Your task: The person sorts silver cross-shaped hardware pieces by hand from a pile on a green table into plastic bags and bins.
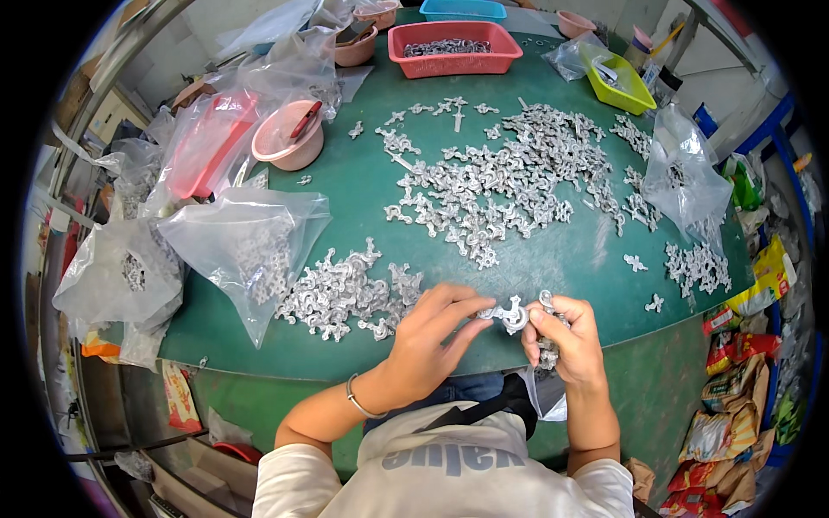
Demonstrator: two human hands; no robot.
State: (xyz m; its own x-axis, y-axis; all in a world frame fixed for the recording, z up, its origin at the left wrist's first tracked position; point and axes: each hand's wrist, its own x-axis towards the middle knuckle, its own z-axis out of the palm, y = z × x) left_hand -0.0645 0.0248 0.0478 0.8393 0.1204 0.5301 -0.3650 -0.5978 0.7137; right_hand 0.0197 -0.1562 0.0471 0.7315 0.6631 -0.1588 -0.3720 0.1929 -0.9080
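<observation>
Between my two hands, close to the table's front edge, is a small silver metal casting (515,317) with a curved body and short arms. My left hand (439,332) pinches one end of it between thumb and fingers. The fingers of my right hand (566,338) curl around several more metal castings (547,352), and its thumb and forefinger meet the other end of the pinched one. A heap of similar castings (337,293) lies just left of my left hand. A larger spread of castings (509,177) covers the table beyond both hands.
The green table (363,207) carries clear plastic bags (250,246) at left and another bag (682,173) at right. A pink bowl (289,147), a red tray (456,65) of metal parts and a yellow-green basket (617,86) stand farther back. Packets (725,423) fill the right side.
</observation>
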